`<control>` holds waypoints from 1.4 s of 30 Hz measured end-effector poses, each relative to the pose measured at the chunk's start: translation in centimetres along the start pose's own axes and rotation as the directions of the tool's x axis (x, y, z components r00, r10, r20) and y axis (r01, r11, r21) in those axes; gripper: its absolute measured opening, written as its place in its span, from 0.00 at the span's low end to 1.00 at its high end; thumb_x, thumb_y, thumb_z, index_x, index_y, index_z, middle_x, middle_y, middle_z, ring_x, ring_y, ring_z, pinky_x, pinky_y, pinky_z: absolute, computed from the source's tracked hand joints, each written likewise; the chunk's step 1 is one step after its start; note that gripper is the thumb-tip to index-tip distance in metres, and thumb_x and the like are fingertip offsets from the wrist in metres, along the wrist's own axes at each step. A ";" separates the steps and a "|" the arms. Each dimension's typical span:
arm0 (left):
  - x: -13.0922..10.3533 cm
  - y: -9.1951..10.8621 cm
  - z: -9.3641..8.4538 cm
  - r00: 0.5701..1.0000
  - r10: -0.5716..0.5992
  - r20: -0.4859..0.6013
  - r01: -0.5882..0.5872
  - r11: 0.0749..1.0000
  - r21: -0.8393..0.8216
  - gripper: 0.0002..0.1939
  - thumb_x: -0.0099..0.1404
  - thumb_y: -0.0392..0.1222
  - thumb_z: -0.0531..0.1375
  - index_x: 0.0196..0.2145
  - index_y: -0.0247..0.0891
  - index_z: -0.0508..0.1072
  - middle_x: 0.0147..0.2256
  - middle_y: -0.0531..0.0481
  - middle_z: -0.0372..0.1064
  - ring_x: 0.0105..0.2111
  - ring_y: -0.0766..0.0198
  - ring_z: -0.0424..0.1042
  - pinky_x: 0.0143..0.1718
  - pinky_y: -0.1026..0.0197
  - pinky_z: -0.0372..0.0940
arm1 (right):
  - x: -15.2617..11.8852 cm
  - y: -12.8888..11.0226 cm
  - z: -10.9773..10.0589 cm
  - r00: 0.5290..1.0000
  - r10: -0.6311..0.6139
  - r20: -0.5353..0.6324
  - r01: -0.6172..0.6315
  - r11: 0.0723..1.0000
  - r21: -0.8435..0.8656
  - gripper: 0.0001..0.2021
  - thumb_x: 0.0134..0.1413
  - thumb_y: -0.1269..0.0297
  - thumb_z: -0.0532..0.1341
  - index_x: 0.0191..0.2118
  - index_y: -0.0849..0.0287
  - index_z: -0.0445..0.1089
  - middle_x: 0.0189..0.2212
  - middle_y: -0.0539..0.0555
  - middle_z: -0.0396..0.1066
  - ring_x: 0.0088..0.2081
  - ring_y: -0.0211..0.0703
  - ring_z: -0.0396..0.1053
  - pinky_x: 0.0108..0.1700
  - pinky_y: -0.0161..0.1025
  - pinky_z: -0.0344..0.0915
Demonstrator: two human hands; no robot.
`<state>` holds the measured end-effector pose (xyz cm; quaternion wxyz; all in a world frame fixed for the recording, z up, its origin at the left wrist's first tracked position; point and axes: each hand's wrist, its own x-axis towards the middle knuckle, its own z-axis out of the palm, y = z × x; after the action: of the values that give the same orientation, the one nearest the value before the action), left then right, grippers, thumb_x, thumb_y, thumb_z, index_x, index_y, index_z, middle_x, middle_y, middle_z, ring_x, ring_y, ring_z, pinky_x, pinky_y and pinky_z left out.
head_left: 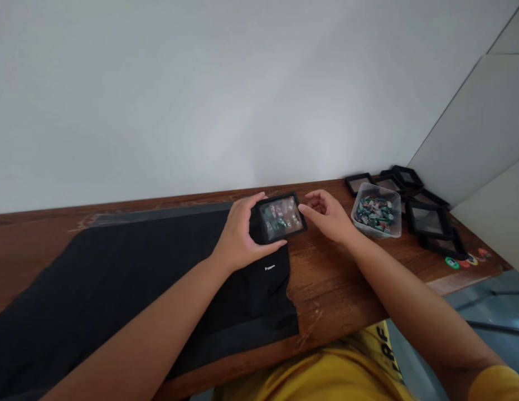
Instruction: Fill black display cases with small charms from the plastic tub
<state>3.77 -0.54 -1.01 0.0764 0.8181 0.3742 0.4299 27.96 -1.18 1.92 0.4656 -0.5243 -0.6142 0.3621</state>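
Observation:
A small black display frame (pixel 282 217) with a clear window is in my left hand (pixel 242 231), whose fingers and thumb span its upper and lower edges. Behind the window show several small green, pinkish and pale pieces. My right hand (pixel 328 214) is at the frame's right side, fingers loosely curled and the thumb tip close to or touching the edge. I see nothing held in it. Below the frame, a small white piece (pixel 270 267) lies on the black cloth (pixel 150 273).
Right of my hands stands a clear plastic tub (pixel 378 231) filled with green and reddish stone-like pieces. More black frames (pixel 428 220) lie piled beside and behind it. Colourful stickers (pixel 452 262) are at the right of the wooden table (pixel 338 289). A pale wall (pixel 200 111) rises behind.

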 end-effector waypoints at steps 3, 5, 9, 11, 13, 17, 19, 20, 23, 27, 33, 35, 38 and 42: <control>0.0 0.9 0.0 0.998 0.049 0.035 -0.050 0.998 0.033 0.51 0.53 0.56 0.75 0.67 0.48 0.56 0.61 0.41 0.66 0.61 0.40 0.67 0.66 0.36 0.60 | 0.0 -0.5 0.1 0.981 0.093 0.172 -0.122 0.978 0.169 0.12 0.59 0.57 0.69 0.39 0.57 0.68 0.34 0.50 0.73 0.34 0.39 0.69 0.37 0.38 0.67; 0.0 1.2 0.0 0.995 0.080 0.053 -0.082 0.996 0.039 0.50 0.54 0.56 0.75 0.66 0.48 0.56 0.61 0.41 0.67 0.61 0.40 0.67 0.66 0.36 0.60 | -0.2 -1.0 0.1 0.951 0.147 0.273 -0.215 0.946 0.240 0.09 0.60 0.58 0.68 0.38 0.57 0.70 0.33 0.50 0.74 0.33 0.38 0.70 0.33 0.36 0.67; -0.1 1.6 0.1 0.989 0.144 0.036 -0.145 0.989 0.025 0.51 0.55 0.54 0.75 0.68 0.49 0.54 0.61 0.41 0.68 0.60 0.42 0.68 0.64 0.38 0.62 | -0.4 -1.2 0.0 0.922 0.217 0.321 -0.325 0.884 0.336 0.07 0.56 0.64 0.70 0.38 0.59 0.74 0.35 0.52 0.77 0.33 0.37 0.71 0.36 0.36 0.69; -0.1 1.6 0.1 0.986 0.165 0.027 -0.166 0.986 0.032 0.52 0.55 0.54 0.76 0.69 0.49 0.54 0.61 0.41 0.68 0.59 0.42 0.69 0.63 0.38 0.64 | -0.3 -1.0 0.1 0.918 0.228 0.326 -0.344 0.865 0.364 0.08 0.53 0.64 0.71 0.37 0.59 0.76 0.35 0.52 0.79 0.34 0.38 0.72 0.39 0.37 0.70; -0.1 1.7 0.1 0.983 0.181 0.023 -0.182 0.983 0.039 0.52 0.55 0.52 0.76 0.69 0.48 0.54 0.61 0.40 0.68 0.59 0.42 0.70 0.62 0.37 0.65 | -0.3 -0.8 0.1 0.915 0.238 0.327 -0.360 0.848 0.389 0.09 0.50 0.64 0.72 0.37 0.59 0.76 0.35 0.51 0.79 0.34 0.38 0.73 0.41 0.38 0.71; -0.1 1.7 0.1 0.980 0.199 0.008 -0.199 0.979 0.037 0.53 0.55 0.52 0.76 0.70 0.47 0.54 0.60 0.40 0.69 0.58 0.41 0.70 0.60 0.36 0.67 | -0.3 -0.6 0.1 0.909 0.240 0.340 -0.375 0.828 0.417 0.09 0.49 0.64 0.73 0.37 0.59 0.76 0.34 0.50 0.79 0.34 0.37 0.72 0.41 0.37 0.71; -0.1 1.7 0.1 0.979 0.202 0.001 -0.202 0.979 0.037 0.53 0.55 0.51 0.76 0.70 0.48 0.53 0.60 0.40 0.69 0.58 0.41 0.71 0.60 0.36 0.67 | -0.3 -0.8 0.1 0.908 0.233 0.347 -0.371 0.833 0.411 0.09 0.50 0.63 0.73 0.36 0.59 0.76 0.34 0.51 0.79 0.33 0.37 0.72 0.40 0.37 0.70; -0.1 1.7 0.1 0.979 0.202 -0.001 -0.202 0.979 0.037 0.53 0.55 0.51 0.76 0.70 0.48 0.53 0.60 0.40 0.69 0.58 0.41 0.71 0.60 0.36 0.67 | -0.4 -0.9 0.0 0.907 0.234 0.350 -0.371 0.836 0.404 0.10 0.50 0.63 0.73 0.36 0.59 0.76 0.34 0.51 0.79 0.33 0.37 0.71 0.38 0.37 0.70; -0.1 1.8 0.1 0.979 0.206 -0.004 -0.205 0.978 0.045 0.54 0.55 0.51 0.76 0.70 0.48 0.52 0.60 0.40 0.69 0.58 0.41 0.71 0.60 0.36 0.67 | -0.4 -1.2 0.0 0.908 0.241 0.343 -0.371 0.842 0.391 0.10 0.49 0.62 0.73 0.35 0.59 0.75 0.32 0.51 0.78 0.31 0.37 0.70 0.35 0.36 0.69; -0.2 1.7 0.1 0.978 0.208 -0.013 -0.206 0.974 0.091 0.52 0.56 0.51 0.75 0.70 0.48 0.53 0.61 0.40 0.69 0.58 0.40 0.71 0.60 0.35 0.65 | -0.5 -1.6 0.1 0.920 0.260 0.294 -0.364 0.847 0.387 0.10 0.47 0.62 0.72 0.33 0.58 0.73 0.26 0.47 0.73 0.26 0.34 0.64 0.30 0.33 0.64; -0.2 1.7 0.0 0.977 0.212 -0.009 -0.209 0.971 0.112 0.52 0.57 0.49 0.75 0.71 0.49 0.52 0.60 0.40 0.69 0.58 0.40 0.70 0.60 0.36 0.65 | -0.5 -1.8 0.0 0.916 0.282 0.285 -0.372 0.863 0.343 0.09 0.48 0.63 0.69 0.35 0.59 0.73 0.24 0.45 0.69 0.24 0.33 0.61 0.28 0.32 0.59; -0.2 1.7 0.0 0.978 0.209 -0.002 -0.208 0.972 0.106 0.52 0.57 0.49 0.75 0.71 0.49 0.52 0.60 0.40 0.69 0.58 0.40 0.70 0.60 0.36 0.65 | -0.5 -1.8 0.0 0.913 0.281 0.295 -0.375 0.863 0.338 0.08 0.49 0.63 0.69 0.36 0.58 0.73 0.24 0.45 0.69 0.24 0.33 0.61 0.28 0.32 0.59; -0.2 1.7 0.0 0.978 0.207 0.003 -0.206 0.973 0.102 0.52 0.57 0.49 0.75 0.71 0.49 0.51 0.60 0.40 0.69 0.58 0.40 0.70 0.60 0.36 0.65 | -0.5 -1.7 0.1 0.906 0.285 0.312 -0.387 0.857 0.341 0.08 0.50 0.64 0.68 0.36 0.58 0.73 0.26 0.46 0.71 0.24 0.33 0.62 0.28 0.32 0.59; -0.2 1.7 0.0 0.979 0.205 0.006 -0.205 0.973 0.104 0.53 0.57 0.49 0.75 0.71 0.50 0.51 0.60 0.40 0.69 0.58 0.40 0.70 0.60 0.36 0.65 | -0.5 -1.8 0.1 0.909 0.286 0.303 -0.384 0.857 0.344 0.06 0.50 0.66 0.67 0.35 0.59 0.73 0.29 0.47 0.73 0.26 0.33 0.63 0.30 0.32 0.60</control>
<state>4.60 -1.86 -0.42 -0.0118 0.8542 0.3097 0.4175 27.27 -2.00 3.47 0.4131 -0.4705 -0.4786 0.6156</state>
